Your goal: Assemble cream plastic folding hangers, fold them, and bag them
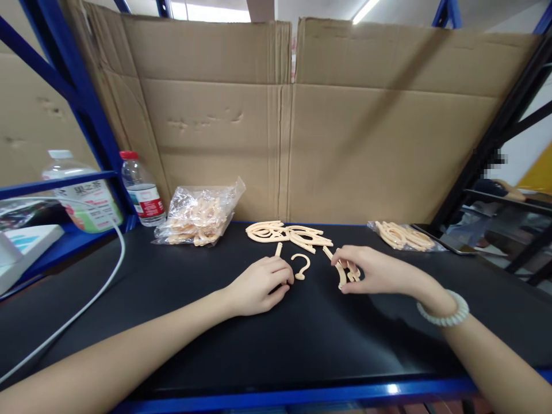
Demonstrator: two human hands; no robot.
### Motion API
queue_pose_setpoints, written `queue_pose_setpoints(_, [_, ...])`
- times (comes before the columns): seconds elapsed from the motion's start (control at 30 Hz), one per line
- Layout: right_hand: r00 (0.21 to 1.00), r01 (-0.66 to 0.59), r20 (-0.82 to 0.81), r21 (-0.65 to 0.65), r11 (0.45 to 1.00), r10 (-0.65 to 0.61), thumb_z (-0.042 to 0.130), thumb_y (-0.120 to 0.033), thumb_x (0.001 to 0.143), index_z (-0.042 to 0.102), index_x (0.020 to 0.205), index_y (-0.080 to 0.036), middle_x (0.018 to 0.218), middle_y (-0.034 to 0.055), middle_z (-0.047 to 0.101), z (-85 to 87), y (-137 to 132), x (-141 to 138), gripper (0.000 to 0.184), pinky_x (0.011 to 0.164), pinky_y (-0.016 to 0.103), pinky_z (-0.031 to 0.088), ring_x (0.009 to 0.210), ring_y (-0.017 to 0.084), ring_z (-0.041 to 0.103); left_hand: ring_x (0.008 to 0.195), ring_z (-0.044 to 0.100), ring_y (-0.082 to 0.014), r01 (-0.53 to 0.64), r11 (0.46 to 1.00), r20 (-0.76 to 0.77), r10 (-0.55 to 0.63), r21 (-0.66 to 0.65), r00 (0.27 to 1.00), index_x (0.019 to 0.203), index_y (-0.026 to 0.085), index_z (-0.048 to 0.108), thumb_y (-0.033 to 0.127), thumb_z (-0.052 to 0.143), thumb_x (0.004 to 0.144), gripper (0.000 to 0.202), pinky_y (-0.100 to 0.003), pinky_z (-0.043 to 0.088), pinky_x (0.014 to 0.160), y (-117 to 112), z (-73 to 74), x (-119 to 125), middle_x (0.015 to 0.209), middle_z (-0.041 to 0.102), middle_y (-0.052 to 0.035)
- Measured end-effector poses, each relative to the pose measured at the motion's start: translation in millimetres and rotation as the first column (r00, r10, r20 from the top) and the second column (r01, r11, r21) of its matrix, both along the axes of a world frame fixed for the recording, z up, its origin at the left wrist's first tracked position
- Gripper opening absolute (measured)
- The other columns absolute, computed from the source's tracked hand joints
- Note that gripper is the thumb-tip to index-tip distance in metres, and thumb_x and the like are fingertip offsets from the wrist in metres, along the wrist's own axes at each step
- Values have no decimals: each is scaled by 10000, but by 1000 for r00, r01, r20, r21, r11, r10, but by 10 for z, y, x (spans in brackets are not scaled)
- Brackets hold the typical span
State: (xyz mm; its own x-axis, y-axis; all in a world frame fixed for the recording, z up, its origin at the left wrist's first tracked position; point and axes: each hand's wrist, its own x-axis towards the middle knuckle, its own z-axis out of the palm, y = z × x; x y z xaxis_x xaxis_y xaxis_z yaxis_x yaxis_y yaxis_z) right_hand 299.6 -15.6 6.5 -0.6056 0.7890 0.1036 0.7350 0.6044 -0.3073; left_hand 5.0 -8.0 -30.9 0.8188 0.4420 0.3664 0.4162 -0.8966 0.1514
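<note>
My left hand (pixel 261 284) rests on the black table (pixel 181 322), fingers curled around a thin peach plastic stick (pixel 278 249) that pokes out above the knuckles. A peach plastic hook (pixel 301 265) lies just right of it, apart from both hands. My right hand (pixel 373 270) pinches several small peach hanger pieces (pixel 344 272) between thumb and fingers. A beaded bracelet (pixel 444 310) is on that wrist. Behind the hands lies a loose pile of peach hanger parts (pixel 287 232).
A clear bag of the same parts (pixel 198 217) sits at the back left, a second bag (pixel 403 236) at the back right. Two water bottles (pixel 140 190) stand at left by a blue rack post. A white cable (pixel 92 296) crosses the table's left. Cardboard (pixel 284 126) walls the back.
</note>
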Motion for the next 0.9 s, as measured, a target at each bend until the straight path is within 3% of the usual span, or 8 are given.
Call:
queue_pose_setpoints(0.2, [995, -98, 7, 69, 993, 98, 626, -92, 818, 622, 840, -182, 851, 15, 562, -196, 21, -211, 93, 677, 255, 431, 720, 141, 557, 915, 575, -194, -37, 997, -10, 38, 63, 999, 928, 189, 578, 151, 458, 901, 129, -325, 452, 863, 0, -17, -5, 971, 637, -58])
queue_pose_setpoints(0.4, [998, -62, -19, 139, 988, 65, 581, -128, 878, 614, 820, -168, 864, 31, 558, -282, 153, -155, 78, 665, 269, 439, 699, 143, 544, 874, 571, -191, -56, 994, 18, 55, 94, 998, 902, 176, 602, 152, 400, 934, 206, -312, 477, 808, 4, -28, 12, 942, 646, -66])
queue_pose_setpoints(0.63, [986, -117, -112, 83, 990, 126, 602, -140, 821, 625, 852, -183, 911, 33, 566, -243, 129, -126, 58, 644, 250, 458, 706, 135, 563, 876, 579, -189, -46, 995, 38, 43, 93, 998, 915, 181, 609, 164, 414, 934, 196, -305, 487, 801, 12, -38, 17, 935, 652, -61])
queue_pose_setpoints(0.77, [975, -1, -218, 157, 988, 36, 615, -237, 838, 633, 966, -178, 890, 45, 600, -223, 232, -94, 142, 640, 283, 475, 705, 163, 566, 873, 583, -190, -57, 993, 37, 53, 100, 998, 908, 189, 601, 160, 424, 921, 180, -309, 483, 801, 8, -45, 11, 930, 654, -54])
queue_pose_setpoints(0.9, [962, 152, -253, 191, 970, -101, 568, -180, 845, 605, 1131, -155, 1098, 117, 641, -235, 562, -14, 290, 876, 390, 478, 978, 240, 604, 867, 587, -188, -57, 992, 36, 53, 116, 998, 895, 189, 591, 158, 435, 907, 160, -304, 477, 793, -3, -40, 5, 923, 652, -50])
